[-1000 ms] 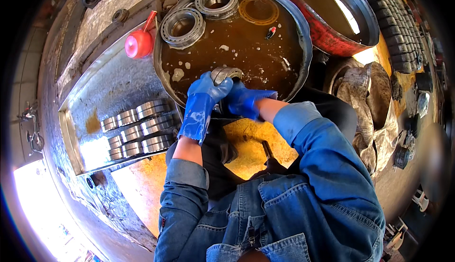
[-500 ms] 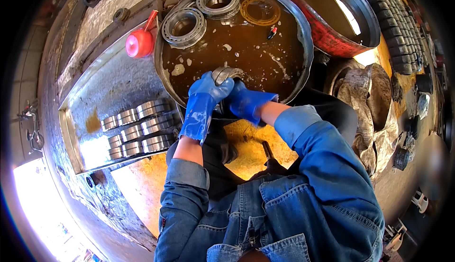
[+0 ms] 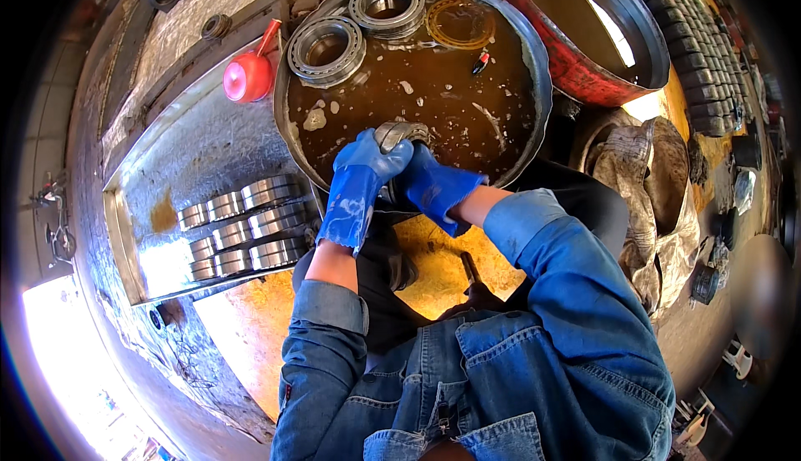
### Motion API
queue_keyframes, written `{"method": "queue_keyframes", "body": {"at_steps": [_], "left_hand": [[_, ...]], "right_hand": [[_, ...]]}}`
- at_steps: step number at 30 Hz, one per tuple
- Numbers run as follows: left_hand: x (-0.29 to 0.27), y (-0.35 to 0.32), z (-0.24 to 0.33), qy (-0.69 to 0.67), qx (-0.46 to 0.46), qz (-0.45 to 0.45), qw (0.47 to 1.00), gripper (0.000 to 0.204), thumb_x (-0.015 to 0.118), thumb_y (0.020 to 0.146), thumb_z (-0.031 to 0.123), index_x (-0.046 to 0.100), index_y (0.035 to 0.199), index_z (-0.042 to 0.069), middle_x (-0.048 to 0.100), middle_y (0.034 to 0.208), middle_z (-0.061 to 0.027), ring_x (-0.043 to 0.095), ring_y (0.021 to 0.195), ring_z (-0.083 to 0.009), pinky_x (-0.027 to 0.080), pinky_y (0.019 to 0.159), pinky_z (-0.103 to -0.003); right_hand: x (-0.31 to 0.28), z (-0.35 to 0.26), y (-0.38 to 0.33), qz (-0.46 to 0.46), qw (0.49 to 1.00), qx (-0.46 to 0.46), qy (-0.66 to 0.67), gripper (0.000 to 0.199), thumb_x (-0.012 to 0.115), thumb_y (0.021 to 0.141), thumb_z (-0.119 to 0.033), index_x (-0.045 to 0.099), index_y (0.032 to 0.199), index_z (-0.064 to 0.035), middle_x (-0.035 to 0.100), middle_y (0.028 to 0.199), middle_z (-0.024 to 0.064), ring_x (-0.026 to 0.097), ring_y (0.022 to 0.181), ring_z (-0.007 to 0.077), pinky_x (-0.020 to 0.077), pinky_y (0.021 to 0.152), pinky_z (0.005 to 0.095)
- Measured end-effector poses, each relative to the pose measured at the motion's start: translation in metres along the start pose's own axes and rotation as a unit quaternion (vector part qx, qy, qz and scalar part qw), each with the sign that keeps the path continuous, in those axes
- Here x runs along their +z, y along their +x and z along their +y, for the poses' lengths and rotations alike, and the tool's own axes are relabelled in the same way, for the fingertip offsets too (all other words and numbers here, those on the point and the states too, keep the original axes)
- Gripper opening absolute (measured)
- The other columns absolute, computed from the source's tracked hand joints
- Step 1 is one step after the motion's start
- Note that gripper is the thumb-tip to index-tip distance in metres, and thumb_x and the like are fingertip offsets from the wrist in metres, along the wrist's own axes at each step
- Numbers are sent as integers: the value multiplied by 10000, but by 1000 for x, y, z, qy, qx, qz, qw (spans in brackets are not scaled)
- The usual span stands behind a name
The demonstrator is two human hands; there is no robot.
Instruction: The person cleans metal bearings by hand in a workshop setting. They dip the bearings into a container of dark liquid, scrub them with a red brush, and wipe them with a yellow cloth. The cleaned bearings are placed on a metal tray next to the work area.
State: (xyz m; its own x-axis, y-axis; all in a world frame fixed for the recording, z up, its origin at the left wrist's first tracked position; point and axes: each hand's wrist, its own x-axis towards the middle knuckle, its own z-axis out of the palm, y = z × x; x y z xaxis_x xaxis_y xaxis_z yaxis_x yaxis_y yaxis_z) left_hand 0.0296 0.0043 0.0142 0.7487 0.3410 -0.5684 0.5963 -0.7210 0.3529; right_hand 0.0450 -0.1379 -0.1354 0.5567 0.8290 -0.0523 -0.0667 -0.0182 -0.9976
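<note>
Over the near rim of a wide round metal basin (image 3: 534,69) of brown murky liquid: both hands in blue rubber gloves, closed together on one grey metal bearing part (image 3: 399,134) held just above the liquid surface. Left hand (image 3: 367,161) wrapped over the part's left side, fingers curled onto it; right hand (image 3: 430,181) gripping from below and right, touching the left hand. Denim sleeves on both forearms, bare skin showing between glove cuff and sleeve.

At the far side of the basin, two large roller bearings, one (image 3: 326,47) toward the left and another (image 3: 386,5) just beside it, both resting against the rim. Next to them, a brass-coloured ring cage (image 3: 460,23) lying flat in the liquid, with a small dark bit with a red tip (image 3: 481,62) close by.

Left of the basin, a red plastic oil can (image 3: 248,75) on a shallow steel tray (image 3: 192,152). On the tray, rows of shiny steel rings (image 3: 246,227) standing side by side. To the right, a red tub (image 3: 584,77), well apart from the hands.
</note>
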Motion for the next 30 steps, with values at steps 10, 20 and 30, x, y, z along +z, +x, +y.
{"method": "queue_keyframes", "body": {"at_steps": [10,20,30], "left_hand": [[1,1,-8,-6,-19,-12,1000,799,628,823,632,610,1384,63,643,1373,-214,623,1259,-384,478,1101,-414],[-6,-3,4,-5,-9,-12,1000,778,617,832,621,615,1390,78,635,1390,-204,609,1283,-377,473,1108,-412],[-8,-5,10,-13,6,-11,1000,749,653,815,600,643,1351,77,628,1393,-218,599,1286,-390,470,1109,-417]], "right_hand": [[-10,-95,17,-160,902,304,-262,382,619,969,-220,644,1328,-90,658,1330,115,574,1250,236,444,1066,370],[-36,-60,2,-119,951,282,48,254,678,914,-189,721,1151,-108,736,1103,97,680,1022,235,530,893,352],[-1,-46,0,47,969,-85,-228,258,691,909,-221,719,1131,-94,731,1069,69,654,956,192,513,825,336]]}}
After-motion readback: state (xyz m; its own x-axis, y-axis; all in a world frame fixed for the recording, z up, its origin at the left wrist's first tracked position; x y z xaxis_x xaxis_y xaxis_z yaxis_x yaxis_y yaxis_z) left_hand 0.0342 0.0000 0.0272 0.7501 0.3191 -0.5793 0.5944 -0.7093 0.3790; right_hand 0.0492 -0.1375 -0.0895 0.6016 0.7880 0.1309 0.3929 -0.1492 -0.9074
